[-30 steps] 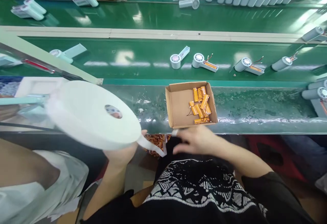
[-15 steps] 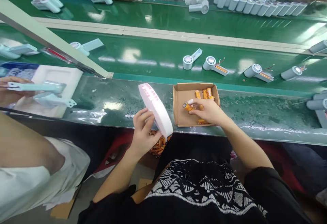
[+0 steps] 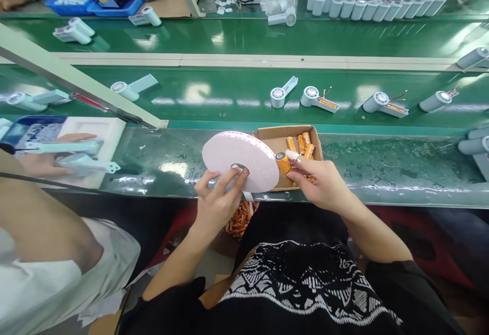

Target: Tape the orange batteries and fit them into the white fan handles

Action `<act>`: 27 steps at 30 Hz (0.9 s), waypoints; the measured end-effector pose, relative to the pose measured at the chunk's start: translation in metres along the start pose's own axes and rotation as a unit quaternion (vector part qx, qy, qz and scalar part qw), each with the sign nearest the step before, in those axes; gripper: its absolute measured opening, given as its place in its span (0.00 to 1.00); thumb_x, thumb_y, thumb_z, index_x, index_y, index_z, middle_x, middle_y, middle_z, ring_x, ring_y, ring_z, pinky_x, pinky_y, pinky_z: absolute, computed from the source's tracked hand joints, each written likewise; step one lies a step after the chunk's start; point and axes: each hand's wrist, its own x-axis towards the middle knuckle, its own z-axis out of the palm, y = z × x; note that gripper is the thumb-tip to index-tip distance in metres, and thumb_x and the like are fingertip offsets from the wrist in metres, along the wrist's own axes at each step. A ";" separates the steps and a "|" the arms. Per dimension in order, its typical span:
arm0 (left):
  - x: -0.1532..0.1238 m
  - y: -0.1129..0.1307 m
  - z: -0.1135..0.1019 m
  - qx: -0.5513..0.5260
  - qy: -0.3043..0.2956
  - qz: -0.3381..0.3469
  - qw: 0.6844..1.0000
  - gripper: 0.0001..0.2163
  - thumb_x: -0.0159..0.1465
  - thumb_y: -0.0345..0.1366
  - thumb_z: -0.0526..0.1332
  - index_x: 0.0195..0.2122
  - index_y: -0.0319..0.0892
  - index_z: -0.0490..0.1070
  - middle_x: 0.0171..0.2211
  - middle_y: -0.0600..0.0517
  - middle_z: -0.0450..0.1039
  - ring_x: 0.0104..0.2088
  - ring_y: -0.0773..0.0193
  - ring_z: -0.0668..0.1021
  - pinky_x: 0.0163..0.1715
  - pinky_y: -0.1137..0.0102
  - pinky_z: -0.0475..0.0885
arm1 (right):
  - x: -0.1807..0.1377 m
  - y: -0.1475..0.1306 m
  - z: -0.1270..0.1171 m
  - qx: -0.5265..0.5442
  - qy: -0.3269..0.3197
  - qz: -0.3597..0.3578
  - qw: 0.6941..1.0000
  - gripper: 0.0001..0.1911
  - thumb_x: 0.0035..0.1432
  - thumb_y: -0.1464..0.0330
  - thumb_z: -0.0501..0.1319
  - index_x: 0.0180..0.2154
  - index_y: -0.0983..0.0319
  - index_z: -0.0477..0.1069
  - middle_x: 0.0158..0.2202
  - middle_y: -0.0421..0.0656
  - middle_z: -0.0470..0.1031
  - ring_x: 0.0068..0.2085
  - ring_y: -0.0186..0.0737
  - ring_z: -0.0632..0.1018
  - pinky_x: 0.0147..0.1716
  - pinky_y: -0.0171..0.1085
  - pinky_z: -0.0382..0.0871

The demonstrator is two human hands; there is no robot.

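Note:
A wide, flat roll of white tape (image 3: 252, 159) rests in my left hand (image 3: 219, 197), whose fingers grip it near the centre hole. Between thumb and fingers of my right hand (image 3: 323, 179) is an orange cylindrical battery (image 3: 282, 163), its end facing up beside the roll's right edge. The index fingertip of that hand has a white covering. Under and behind the battery stands a shallow cardboard box (image 3: 284, 132), partly hidden by the roll and my right hand. Several more orange batteries (image 3: 303, 144) lie in its right side.
Fan-like housings (image 3: 278, 96) lie on the green conveyor (image 3: 229, 85) ahead. A slanted metal post (image 3: 95, 85) rises at left, where a co-worker's hands (image 3: 46, 164) hold pale blue parts. Below the bench edge sits a pile of orange batteries (image 3: 241, 220).
The tape roll has turned so its flat face shows and has moved right. My right hand has brought the battery from inside the box toward the roll's edge.

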 end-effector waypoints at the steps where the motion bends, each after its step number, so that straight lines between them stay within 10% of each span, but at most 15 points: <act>1: 0.002 0.000 -0.001 0.002 -0.008 0.003 1.000 0.39 0.65 0.24 0.69 0.75 0.60 0.67 0.55 0.47 0.82 0.57 0.43 0.67 0.60 0.49 0.70 | 0.000 0.001 -0.001 -0.021 -0.007 0.011 1.000 0.20 0.71 0.60 0.66 0.59 0.59 0.81 0.45 0.48 0.89 0.46 0.50 0.88 0.48 0.44 0.83; 6: 0.018 0.006 -0.006 0.002 -0.023 0.010 1.000 0.37 0.67 0.28 0.70 0.74 0.64 0.68 0.54 0.48 0.82 0.53 0.44 0.66 0.69 0.34 0.60 | 0.008 0.006 0.006 0.074 0.042 0.082 0.993 0.13 0.66 0.56 0.71 0.38 0.59 0.79 0.32 0.42 0.84 0.37 0.44 0.84 0.43 0.41 0.81; 10: 0.026 0.018 0.003 0.006 0.012 0.005 1.000 0.29 0.68 0.42 0.73 0.70 0.57 0.73 0.54 0.42 0.80 0.57 0.40 0.68 0.66 0.33 0.62 | 0.010 0.010 0.043 0.341 0.215 0.077 0.912 0.27 0.63 0.47 0.72 0.54 0.58 0.77 0.50 0.49 0.87 0.52 0.51 0.87 0.54 0.49 0.85; 15: 0.031 0.056 0.028 -0.011 0.039 -0.003 0.999 0.33 0.68 0.53 0.72 0.71 0.50 0.71 0.54 0.39 0.76 0.53 0.43 0.71 0.59 0.46 0.67 | 0.012 0.016 0.071 0.377 0.363 0.075 0.849 0.34 0.67 0.44 0.67 0.66 0.54 0.67 0.64 0.53 0.81 0.67 0.54 0.80 0.65 0.56 0.81; 19: 0.024 0.058 0.032 -0.039 0.040 0.039 0.998 0.32 0.67 0.44 0.74 0.71 0.52 0.71 0.49 0.42 0.77 0.47 0.48 0.73 0.53 0.53 0.69 | 0.032 0.035 -0.040 0.326 0.379 -0.033 0.865 0.21 0.69 0.53 0.69 0.59 0.53 0.75 0.64 0.42 0.81 0.73 0.47 0.75 0.68 0.49 0.78; 23: -0.013 -0.010 0.018 -0.010 -0.045 -0.084 0.995 0.30 0.66 0.45 0.73 0.69 0.48 0.73 0.51 0.40 0.75 0.52 0.42 0.74 0.57 0.46 0.71 | 0.027 0.061 -0.173 0.301 0.451 -0.186 0.819 0.07 0.67 0.58 0.71 0.47 0.39 0.82 0.61 0.19 0.82 0.75 0.36 0.70 0.69 0.36 0.71; 27: -0.057 -0.080 0.009 0.014 -0.229 -0.247 0.941 0.29 0.67 0.54 0.69 0.66 0.47 0.76 0.58 0.37 0.74 0.58 0.32 0.72 0.57 0.36 0.72 | -0.030 0.090 -0.168 0.292 0.464 -0.035 0.836 0.13 0.64 0.56 0.77 0.49 0.40 0.80 0.53 0.30 0.86 0.58 0.34 0.85 0.57 0.31 0.81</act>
